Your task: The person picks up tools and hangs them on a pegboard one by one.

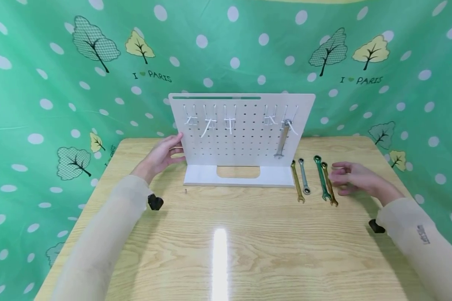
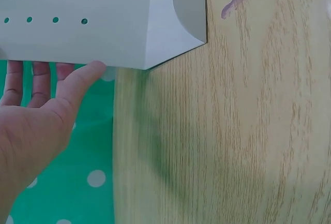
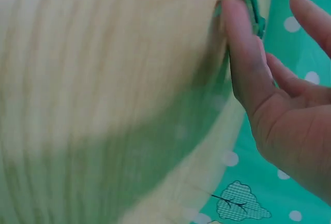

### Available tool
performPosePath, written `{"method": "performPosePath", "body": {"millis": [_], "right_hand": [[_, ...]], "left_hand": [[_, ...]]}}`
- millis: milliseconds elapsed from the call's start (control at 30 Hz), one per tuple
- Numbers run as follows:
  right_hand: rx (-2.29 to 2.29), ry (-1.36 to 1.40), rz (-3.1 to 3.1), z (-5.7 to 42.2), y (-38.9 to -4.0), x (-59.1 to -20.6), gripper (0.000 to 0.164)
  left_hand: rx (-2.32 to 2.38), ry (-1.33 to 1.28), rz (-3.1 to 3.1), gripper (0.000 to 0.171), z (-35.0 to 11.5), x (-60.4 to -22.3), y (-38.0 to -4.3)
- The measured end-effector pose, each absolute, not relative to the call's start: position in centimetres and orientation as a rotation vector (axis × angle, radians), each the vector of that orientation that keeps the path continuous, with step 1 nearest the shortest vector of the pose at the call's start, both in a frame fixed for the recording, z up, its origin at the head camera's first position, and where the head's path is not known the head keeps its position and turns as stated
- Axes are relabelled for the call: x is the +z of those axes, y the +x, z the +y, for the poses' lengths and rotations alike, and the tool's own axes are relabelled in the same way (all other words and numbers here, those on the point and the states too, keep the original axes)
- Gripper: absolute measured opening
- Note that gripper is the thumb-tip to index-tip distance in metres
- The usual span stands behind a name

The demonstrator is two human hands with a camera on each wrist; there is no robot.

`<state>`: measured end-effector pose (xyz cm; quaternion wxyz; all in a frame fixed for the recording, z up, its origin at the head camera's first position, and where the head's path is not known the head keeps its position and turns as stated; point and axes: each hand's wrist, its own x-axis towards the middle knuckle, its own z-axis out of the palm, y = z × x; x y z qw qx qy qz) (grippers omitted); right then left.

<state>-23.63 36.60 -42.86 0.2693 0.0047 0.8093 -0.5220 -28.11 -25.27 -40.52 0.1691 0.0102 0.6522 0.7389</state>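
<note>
A white pegboard (image 1: 218, 156) stands upright on the table. At its left edge my left hand (image 1: 163, 154) holds on, the thumb along the edge and the other fingers passing behind the board in the left wrist view. One combination wrench (image 1: 283, 142) hangs from a right-hand hook. Right of the board lie a gold wrench (image 1: 297, 182), a silver wrench (image 1: 304, 175), a green wrench (image 1: 322, 177) and a bronze-gold wrench (image 1: 329, 184). My right hand (image 1: 355, 179) is just right of the bronze-gold one, fingers loosely bent, holding nothing; whether it touches that wrench is unclear.
White hooks (image 1: 210, 121) stick out along the board's upper part. The wooden table (image 1: 173, 242) extends in front, with a bright light reflection on it. A green dotted curtain (image 1: 218, 50) hangs behind and at both sides. The right wrist view is blurred.
</note>
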Motion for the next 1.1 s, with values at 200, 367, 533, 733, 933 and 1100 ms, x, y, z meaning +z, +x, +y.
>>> {"method": "performPosePath", "body": {"millis": [200, 367, 533, 733, 933, 1100], "right_hand": [[-1.361, 0.076, 2.197, 36.1, -23.6, -44.2, 0.090], [-1.327, 0.088, 2.271, 35.8, -24.0, -44.7, 0.088], [-1.341, 0.111, 2.283, 35.6, -24.1, -44.7, 0.087], [-1.364, 0.172, 2.281, 35.8, -24.3, -44.4, 0.086], [-1.314, 0.244, 2.333, 35.2, -24.5, -44.3, 0.079], [-1.285, 0.275, 2.364, 34.9, -24.4, -44.3, 0.073]], "left_hand": [[2.095, 0.034, 1.856, 0.048, -25.1, -40.8, -28.1], [2.100, 0.028, 1.858, 0.045, -25.3, -40.7, -27.9], [2.118, 0.016, 1.861, 0.044, -25.4, -40.7, -27.9], [2.121, 0.012, 1.863, 0.042, -25.3, -41.0, -28.0], [2.130, 0.018, 1.868, 0.041, -25.3, -41.0, -28.3], [2.116, 0.016, 1.868, 0.043, -25.2, -40.8, -28.4]]}}
